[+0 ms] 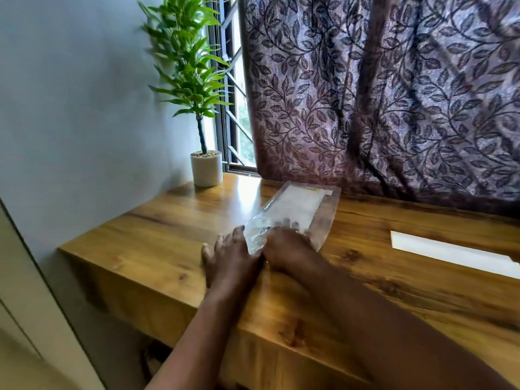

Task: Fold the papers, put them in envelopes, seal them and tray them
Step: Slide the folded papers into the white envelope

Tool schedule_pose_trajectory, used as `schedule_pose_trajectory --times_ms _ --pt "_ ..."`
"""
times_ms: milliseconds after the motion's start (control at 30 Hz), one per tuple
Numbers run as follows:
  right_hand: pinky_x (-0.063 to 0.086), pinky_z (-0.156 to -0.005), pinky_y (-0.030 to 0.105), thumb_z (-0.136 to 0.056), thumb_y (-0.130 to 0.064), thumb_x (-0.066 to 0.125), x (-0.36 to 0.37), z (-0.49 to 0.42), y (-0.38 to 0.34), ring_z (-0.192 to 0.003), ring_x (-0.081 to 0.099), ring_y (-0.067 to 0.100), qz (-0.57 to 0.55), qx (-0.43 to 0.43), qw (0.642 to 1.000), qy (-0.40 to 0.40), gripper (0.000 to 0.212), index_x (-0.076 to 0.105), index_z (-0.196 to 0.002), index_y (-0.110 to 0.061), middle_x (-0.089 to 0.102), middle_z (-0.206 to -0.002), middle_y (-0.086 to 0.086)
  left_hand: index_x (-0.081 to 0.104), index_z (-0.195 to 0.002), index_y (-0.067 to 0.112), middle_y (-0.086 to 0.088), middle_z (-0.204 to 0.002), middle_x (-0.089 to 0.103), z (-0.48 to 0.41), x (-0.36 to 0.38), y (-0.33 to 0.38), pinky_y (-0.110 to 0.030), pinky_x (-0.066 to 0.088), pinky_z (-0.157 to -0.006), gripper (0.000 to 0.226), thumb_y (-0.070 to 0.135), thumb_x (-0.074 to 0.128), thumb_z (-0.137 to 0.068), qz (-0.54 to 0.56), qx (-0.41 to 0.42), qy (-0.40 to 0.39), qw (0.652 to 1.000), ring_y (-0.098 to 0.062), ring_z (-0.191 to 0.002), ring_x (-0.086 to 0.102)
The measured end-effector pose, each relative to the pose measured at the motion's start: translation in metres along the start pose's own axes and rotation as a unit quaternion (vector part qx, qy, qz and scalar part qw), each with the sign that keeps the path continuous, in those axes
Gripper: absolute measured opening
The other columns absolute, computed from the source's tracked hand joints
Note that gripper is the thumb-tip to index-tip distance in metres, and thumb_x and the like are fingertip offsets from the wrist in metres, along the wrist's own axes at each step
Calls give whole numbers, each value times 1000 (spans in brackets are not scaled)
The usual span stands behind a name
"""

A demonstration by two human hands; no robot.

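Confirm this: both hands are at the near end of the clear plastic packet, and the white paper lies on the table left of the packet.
One point is wrong: in the head view the white paper lies on the table right of the clear plastic packet, not left. The left hand and right hand are indeed at the packet's near end.

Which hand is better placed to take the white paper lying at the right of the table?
Right, probably. The right hand rests on the clear packet, on the side nearer the white paper; the left hand lies farther left.
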State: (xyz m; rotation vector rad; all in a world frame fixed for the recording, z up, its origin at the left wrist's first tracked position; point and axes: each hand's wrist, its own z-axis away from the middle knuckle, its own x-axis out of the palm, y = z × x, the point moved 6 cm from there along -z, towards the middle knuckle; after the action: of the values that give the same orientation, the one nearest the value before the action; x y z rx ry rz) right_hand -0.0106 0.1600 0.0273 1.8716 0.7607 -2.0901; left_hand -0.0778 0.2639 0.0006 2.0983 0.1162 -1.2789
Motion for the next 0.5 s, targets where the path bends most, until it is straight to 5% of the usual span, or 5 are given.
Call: schedule_pose_trajectory --times_ms 67,300,400,500 --pt "6 -123 56 -98 -18 43 -1 -12 -1 -155 2 36 2 14 1000 -7 62 27 -157 -14 5 -168 18 37 -144 32 3 -144 54 0 0 0 -54 15 -118 72 68 49 -83 0 1 -1 1000 -20 -143 36" --pt "1 -123 53 -103 -26 35 8 -29 9 -156 -7 31 15 31 998 -48 63 13 -161 -22 -9 -169 11 34 -147 32 3 -147 51 2 -5 2 -53 13 -118 77 70 49 -82 9 -1 6 1000 -20 -145 33" --pt "17 -119 50 -96 -21 47 7 -27 6 -149 30 33 42 -10 999 -28 53 43 -149 -18 34 -161 14 33 -148 30 3 -149 49 3 -6 3 -53 11 -119 78 71 47 -84 12 -4 5 1000 -20 -147 30" --pt "16 -119 58 -92 -17 60 -6 -21 -7 -132 53 29 102 -62 992 48 38 62 -129 -21 62 -135 9 32 -150 30 2 -151 48 3 -7 4 -52 9 -120 79 71 48 -84 12 -8 -1 1000 -20 -148 28"
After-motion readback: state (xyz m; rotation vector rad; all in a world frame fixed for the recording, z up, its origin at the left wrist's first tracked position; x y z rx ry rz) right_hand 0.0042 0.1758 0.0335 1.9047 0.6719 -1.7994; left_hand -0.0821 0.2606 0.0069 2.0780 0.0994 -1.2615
